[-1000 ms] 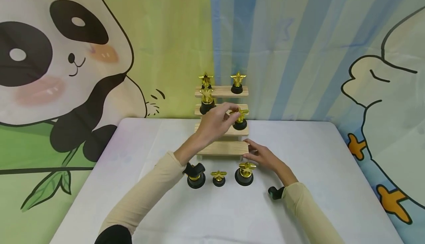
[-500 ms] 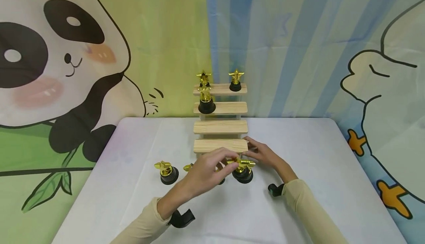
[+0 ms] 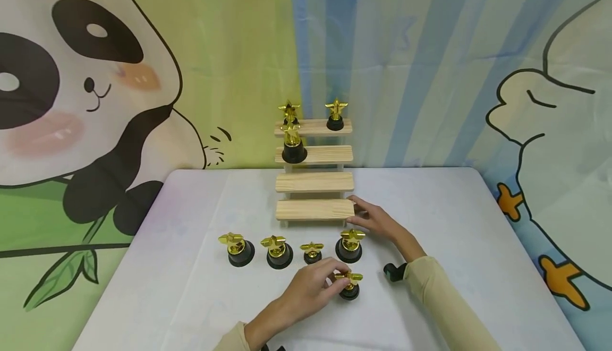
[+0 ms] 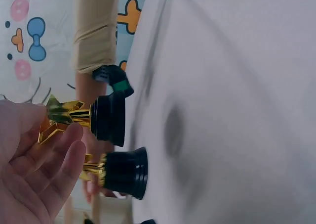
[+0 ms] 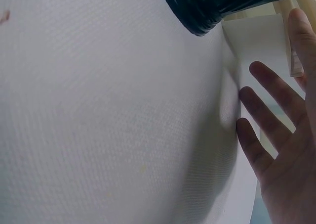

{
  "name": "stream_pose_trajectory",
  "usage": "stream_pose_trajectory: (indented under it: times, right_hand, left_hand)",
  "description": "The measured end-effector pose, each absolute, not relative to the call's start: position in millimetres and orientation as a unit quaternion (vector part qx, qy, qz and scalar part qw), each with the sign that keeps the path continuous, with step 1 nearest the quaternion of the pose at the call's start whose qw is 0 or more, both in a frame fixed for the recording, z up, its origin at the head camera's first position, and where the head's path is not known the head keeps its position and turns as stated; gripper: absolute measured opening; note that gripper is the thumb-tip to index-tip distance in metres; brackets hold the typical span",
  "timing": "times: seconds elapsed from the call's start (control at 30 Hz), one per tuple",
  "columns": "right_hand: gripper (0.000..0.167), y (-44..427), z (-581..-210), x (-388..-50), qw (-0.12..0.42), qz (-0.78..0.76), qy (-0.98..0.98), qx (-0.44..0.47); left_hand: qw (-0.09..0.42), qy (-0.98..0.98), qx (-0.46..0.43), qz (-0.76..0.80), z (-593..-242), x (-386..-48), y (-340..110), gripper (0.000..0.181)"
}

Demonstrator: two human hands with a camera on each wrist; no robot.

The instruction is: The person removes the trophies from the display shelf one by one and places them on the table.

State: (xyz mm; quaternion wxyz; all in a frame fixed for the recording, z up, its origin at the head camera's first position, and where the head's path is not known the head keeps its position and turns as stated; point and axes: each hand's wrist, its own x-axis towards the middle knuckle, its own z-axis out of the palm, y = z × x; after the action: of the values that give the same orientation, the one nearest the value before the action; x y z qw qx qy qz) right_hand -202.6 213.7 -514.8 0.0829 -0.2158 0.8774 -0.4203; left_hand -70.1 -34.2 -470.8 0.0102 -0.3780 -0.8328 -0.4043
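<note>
My left hand pinches a small gold star trophy by its star, between thumb and fingers. Its black base hangs a little above the white table, its shadow apart from it in the left wrist view. My right hand holds the right end of the lowest step of a wooden stepped display stand, with thumb and index finger around the board. In the right wrist view its other fingers are spread. A larger trophy stands close to that hand, in front of the stand.
Three more trophies stand in the front row: a left one, a second and a smaller one. Two small trophies are on the top step. A large trophy is on the step below. A printed curtain hangs behind the table.
My left hand has lifted the small trophy off the third step down and carried it toward me, past the front row. My right hand stays at the stand.
</note>
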Motion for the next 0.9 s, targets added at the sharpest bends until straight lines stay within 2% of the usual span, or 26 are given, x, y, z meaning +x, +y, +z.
stream_pose_trajectory:
  times: [0.2, 0.9]
  right_hand:
    - [0.062, 213, -514, -201, 0.078, -0.42, 0.877, -0.219]
    - [0.06, 211, -514, -204, 0.085, -0.419, 0.877, -0.218]
  left_hand:
    - [-0.024, -0.839, -0.343, -0.422, -489, -71, -28, 0.016]
    - [-0.014, -0.846, -0.348, -0.403, -511, -74, -22, 0.016]
